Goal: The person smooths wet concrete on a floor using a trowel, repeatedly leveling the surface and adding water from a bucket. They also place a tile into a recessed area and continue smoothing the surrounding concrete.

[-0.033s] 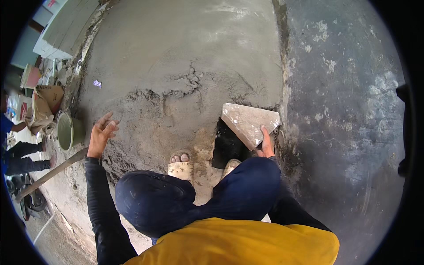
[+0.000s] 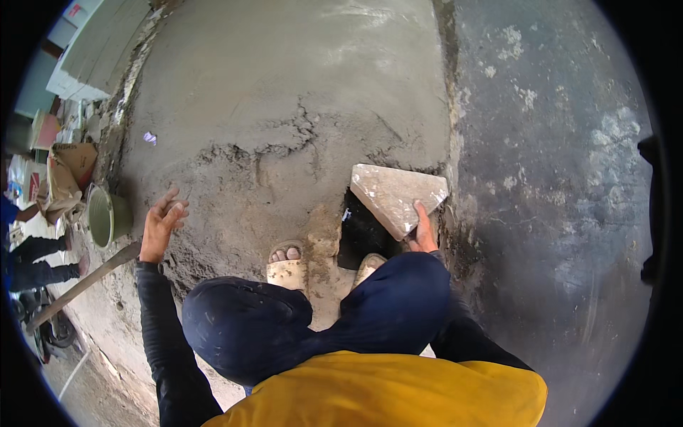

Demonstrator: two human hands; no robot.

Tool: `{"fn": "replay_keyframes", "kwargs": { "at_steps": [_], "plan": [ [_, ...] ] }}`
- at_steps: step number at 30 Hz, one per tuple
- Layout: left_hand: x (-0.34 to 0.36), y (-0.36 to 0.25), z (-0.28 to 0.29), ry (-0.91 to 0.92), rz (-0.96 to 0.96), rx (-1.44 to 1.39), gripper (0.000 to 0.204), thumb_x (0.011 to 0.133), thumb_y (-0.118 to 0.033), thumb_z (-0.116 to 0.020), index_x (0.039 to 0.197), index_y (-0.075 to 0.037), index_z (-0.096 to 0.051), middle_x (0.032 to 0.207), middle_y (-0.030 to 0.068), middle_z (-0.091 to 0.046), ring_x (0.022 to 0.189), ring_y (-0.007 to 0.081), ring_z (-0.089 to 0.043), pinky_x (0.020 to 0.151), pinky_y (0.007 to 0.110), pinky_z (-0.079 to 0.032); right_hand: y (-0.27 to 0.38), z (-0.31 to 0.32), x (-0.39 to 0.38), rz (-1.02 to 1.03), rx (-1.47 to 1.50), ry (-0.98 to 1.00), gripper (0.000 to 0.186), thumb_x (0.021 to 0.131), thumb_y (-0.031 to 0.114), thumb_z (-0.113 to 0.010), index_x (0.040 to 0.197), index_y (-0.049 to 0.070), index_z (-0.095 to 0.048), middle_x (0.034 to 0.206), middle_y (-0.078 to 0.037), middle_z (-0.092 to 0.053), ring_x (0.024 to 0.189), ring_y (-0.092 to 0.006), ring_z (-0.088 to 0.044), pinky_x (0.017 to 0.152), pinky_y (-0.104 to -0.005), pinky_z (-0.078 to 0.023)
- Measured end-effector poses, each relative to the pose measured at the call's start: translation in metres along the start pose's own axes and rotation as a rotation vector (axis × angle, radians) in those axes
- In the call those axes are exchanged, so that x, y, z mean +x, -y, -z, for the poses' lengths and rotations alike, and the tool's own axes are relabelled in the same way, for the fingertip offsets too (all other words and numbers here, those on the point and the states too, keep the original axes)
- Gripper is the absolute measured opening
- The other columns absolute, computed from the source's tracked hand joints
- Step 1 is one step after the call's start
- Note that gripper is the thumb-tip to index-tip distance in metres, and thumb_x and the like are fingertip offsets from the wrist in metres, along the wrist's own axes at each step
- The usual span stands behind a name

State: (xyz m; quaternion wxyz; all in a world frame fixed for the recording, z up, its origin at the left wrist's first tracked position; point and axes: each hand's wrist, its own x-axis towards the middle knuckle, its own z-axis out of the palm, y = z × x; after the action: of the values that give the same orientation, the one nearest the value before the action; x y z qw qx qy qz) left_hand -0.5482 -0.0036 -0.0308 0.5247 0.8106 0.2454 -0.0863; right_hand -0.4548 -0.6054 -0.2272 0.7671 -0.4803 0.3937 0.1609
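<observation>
My right hand [image 2: 425, 231] grips the near right edge of a pale, roughly triangular slab piece [image 2: 395, 196] with white specks on its top. Its thumb lies on the top face; the other fingers are mostly hidden. The slab overlaps a dark, smooth black patch [image 2: 363, 235], which has a small white mark; I cannot tell whether it is a sheet or a tile. Away to the left, my left hand [image 2: 163, 226] hovers over rough mortar, holding nothing, its fingers loosely bent and apart. Smooth grey wet mortar [image 2: 284, 57] spreads ahead, with a ragged near edge.
My sandalled feet [image 2: 287, 267] stand on the rough ground. At left are an olive bucket [image 2: 108, 217], a wooden handle [image 2: 82, 288], a torn paper sack [image 2: 64, 181] and another person's legs [image 2: 43, 263]. A dark worn floor [image 2: 555, 213] lies to the right.
The whole view has shifted slightly, with the scene a little further left. My right hand keeps its hold on the slab, and a white mark now shows on the black patch.
</observation>
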Motion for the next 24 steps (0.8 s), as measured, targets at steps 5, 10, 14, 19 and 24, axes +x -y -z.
{"fn": "replay_keyframes", "kwargs": {
  "at_steps": [5, 10, 14, 19, 24],
  "plan": [
    [-0.046, 0.059, -0.049, -0.055, 0.108, -0.085, 0.073, 0.099, -0.046, -0.068, 0.152, 0.0, -0.049, 0.127, 0.0176, -0.07, 0.108, 0.0236, -0.068, 0.087, 0.036, -0.058, 0.015, -0.013, -0.061, 0.135, -0.216, 0.018, 0.064, 0.091, 0.028, -0.081, 0.139, -0.005, -0.054, 0.127, -0.016, -0.068, 0.111, -0.0246, -0.068, 0.098, -0.0371, -0.054],
    [-0.084, 0.111, -0.106, -0.035, 0.417, -0.336, 0.062, 0.099, -0.038, -0.073, 0.148, -0.005, -0.053, 0.127, 0.016, -0.071, 0.107, 0.0228, -0.069, 0.084, 0.037, -0.059, 0.013, -0.065, -0.055, 0.0, -0.477, 0.419, 0.09, 0.085, 0.036, -0.087, 0.146, -0.009, -0.038, 0.136, -0.027, -0.06, 0.123, -0.0332, -0.064, 0.11, -0.0413, -0.05],
    [-0.11, 0.114, -0.142, -0.039, 0.599, -0.44, 0.061, 0.1, -0.045, -0.069, 0.139, 0.001, -0.06, 0.12, 0.0181, -0.073, 0.109, 0.0262, -0.069, 0.084, 0.041, -0.06, -0.017, -0.158, -0.035, -0.056, -0.726, 0.741, 0.083, 0.083, 0.035, -0.087, 0.142, -0.008, -0.047, 0.134, -0.022, -0.063, 0.122, -0.0285, -0.063, 0.106, -0.039, -0.05],
    [-0.125, 0.112, -0.194, 0.007, 0.531, -1.172, 0.098, 0.101, -0.07, -0.051, 0.164, -0.002, -0.022, 0.16, 0.0264, -0.041, 0.145, 0.042, -0.045, 0.122, 0.055, -0.036, -0.078, -0.252, -0.039, -0.242, -0.886, 0.983, 0.06, 0.089, 0.026, -0.083, 0.137, -0.001, -0.059, 0.123, -0.014, -0.072, 0.111, -0.0225, -0.069, 0.098, -0.036, -0.054],
    [-0.121, 0.139, -0.219, -0.563, 0.553, -1.486, 0.073, 0.102, -0.042, -0.067, 0.157, -0.005, -0.037, 0.153, 0.0177, -0.048, 0.14, 0.034, -0.05, 0.118, 0.057, -0.041, -0.124, -0.298, -0.046, -0.317, -1.053, 1.17, 0.071, 0.094, 0.027, -0.079, 0.15, -0.002, -0.045, 0.142, -0.016, -0.061, 0.128, -0.027, -0.062, 0.108, -0.0392, -0.049]
  ]
}}
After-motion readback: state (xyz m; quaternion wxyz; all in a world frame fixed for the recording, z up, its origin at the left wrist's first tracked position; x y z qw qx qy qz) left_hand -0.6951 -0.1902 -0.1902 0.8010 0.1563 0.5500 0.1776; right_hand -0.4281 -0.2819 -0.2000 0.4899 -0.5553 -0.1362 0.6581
